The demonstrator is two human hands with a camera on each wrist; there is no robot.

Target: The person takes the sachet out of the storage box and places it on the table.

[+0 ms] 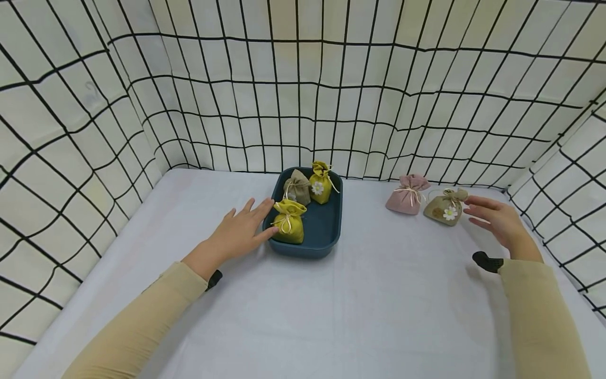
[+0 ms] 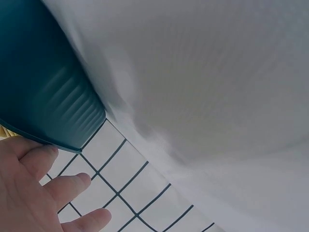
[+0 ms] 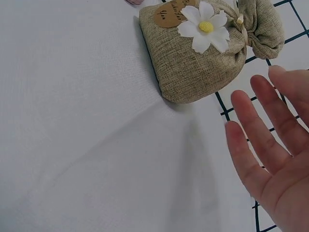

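Note:
A dark blue tray (image 1: 326, 231) stands mid-table and holds three small cloth pouches: a yellow one (image 1: 289, 221) at the front left, a khaki one (image 1: 297, 188) and a yellow one with a daisy (image 1: 321, 182) behind. My left hand (image 1: 241, 231) lies flat with straight fingers against the tray's left rim (image 2: 43, 96), holding nothing. To the right a pink pouch (image 1: 407, 195) and a khaki daisy pouch (image 1: 446, 206) lie on the cloth. My right hand (image 1: 497, 221) hovers open just right of the khaki daisy pouch (image 3: 203, 48), not touching it.
A white cloth (image 1: 331, 305) covers the table. Walls of white fabric with a black grid (image 1: 303, 105) enclose it at the back and both sides, close behind the pouches and the right hand.

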